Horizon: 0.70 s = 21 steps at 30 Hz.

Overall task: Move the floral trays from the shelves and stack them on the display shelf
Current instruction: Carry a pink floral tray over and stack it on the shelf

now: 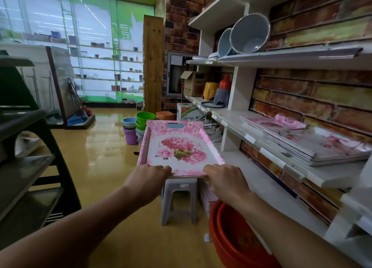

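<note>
A pink floral tray (180,147) with a cut-out handle at its far end is held level in front of me, above a grey stool. My left hand (150,172) grips its near left corner and my right hand (222,176) grips its near right corner. To the right, a stack of several floral trays (314,145) lies flat on a white shelf (271,159) against the brick-pattern wall.
A grey plastic stool (179,199) stands under the held tray. Red basins (237,239) sit on the floor at lower right. Coloured buckets (136,127) stand on the floor ahead. Grey bowls (247,34) lean on the upper shelf. A dark rack (26,147) fills the left side.
</note>
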{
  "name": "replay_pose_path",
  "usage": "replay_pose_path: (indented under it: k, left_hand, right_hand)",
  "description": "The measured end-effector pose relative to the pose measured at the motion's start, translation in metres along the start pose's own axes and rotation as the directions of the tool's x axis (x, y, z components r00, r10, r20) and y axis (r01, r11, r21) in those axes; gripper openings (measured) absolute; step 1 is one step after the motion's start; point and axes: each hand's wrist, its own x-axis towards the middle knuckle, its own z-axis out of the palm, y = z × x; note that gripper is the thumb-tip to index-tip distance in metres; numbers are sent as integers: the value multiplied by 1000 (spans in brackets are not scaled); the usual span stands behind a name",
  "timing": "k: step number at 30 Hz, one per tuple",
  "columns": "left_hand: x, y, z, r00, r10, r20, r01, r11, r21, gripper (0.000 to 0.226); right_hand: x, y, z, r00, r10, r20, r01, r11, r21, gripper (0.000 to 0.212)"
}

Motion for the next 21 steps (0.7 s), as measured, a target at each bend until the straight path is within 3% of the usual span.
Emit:
replay_pose_path:
  k: [5, 11, 21]
  left_hand:
    - [60, -15, 20, 1000, -14, 2, 14, 1000, -5, 22]
    - [125, -23, 38, 1000, 4, -5, -4, 1000, 22, 20]
    - [236, -37, 81, 994, 107, -12, -107, 994, -12, 23]
  right_hand:
    - [46, 35, 28, 999, -9, -50, 9, 1000, -4, 11]
    - [91, 77, 65, 998, 26, -54, -30, 997, -67, 32]
    - [148, 142, 121, 995, 86, -50, -90, 991, -100, 23]
